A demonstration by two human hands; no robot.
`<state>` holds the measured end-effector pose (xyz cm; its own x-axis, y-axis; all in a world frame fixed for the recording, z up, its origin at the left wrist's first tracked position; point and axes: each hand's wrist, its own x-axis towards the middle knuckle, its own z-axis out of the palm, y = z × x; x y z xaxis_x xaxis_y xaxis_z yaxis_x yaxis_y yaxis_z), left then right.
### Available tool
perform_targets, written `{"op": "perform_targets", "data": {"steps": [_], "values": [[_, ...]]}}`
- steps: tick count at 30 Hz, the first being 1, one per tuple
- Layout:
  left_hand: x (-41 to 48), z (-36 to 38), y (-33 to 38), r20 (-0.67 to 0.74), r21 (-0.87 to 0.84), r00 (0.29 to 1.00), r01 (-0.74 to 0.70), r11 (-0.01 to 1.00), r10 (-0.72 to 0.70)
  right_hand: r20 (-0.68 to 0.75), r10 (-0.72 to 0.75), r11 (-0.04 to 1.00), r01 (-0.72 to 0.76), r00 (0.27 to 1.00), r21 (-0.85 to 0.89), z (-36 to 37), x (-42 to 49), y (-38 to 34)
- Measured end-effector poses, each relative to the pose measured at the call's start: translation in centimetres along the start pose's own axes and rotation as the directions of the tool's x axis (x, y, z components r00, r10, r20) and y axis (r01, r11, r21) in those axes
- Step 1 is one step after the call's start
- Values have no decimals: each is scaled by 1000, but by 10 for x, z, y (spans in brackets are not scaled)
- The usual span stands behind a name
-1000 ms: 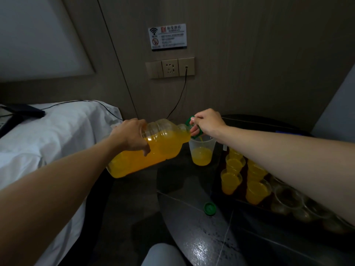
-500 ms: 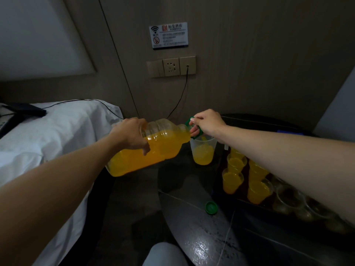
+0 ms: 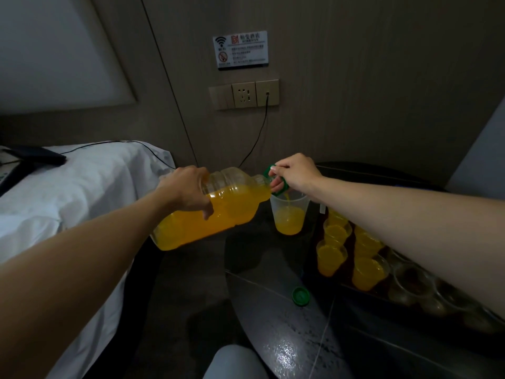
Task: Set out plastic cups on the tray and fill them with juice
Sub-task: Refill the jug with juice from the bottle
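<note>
The left hand (image 3: 188,187) grips the fat middle of the big clear plastic bottle of orange juice (image 3: 218,214) from the top, with its fingers curled round the side. The right hand (image 3: 296,170) has its fingers hooked through the green plastic ring handle (image 3: 276,184) at the bottle's neck.

The white bed (image 3: 68,192) is on the left. The dark shiny round table (image 3: 273,310) is on the right. On the table sits the dark flat tray (image 3: 338,283).

The bottle lies almost on its side. Its bottom points left and a bit down, over the gap between the bed and the table. Its mouth points right, over the tall clear plastic cup (image 3: 289,212). A thin line of juice falls into that cup, which looks about a third full. The cup stands just beside the far end of the tray. I cannot tell if it touches the tray. The right hand is the nearer one and sits right above the cup's rim.

On the tray, the small clear plastic cups full of juice (image 3: 332,255) stand close together at the far end. The small clear empty cups (image 3: 410,283) stand at the near end, so I think there is more to fill. To stop the pour, the mouth has to tip up.

The small green bottle cap (image 3: 300,295) lies on the table, near the tray.
</note>
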<state>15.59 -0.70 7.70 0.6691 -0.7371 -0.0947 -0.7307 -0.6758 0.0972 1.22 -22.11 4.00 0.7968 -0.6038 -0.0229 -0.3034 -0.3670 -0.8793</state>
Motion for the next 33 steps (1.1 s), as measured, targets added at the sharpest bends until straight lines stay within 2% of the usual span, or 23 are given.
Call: {"op": "perform_targets", "data": {"steps": [33], "values": [[2,-4,-3,-7,-14,1000,-13,1000,13,-13,-37,999,37,999,12,-3,4,-2]]}}
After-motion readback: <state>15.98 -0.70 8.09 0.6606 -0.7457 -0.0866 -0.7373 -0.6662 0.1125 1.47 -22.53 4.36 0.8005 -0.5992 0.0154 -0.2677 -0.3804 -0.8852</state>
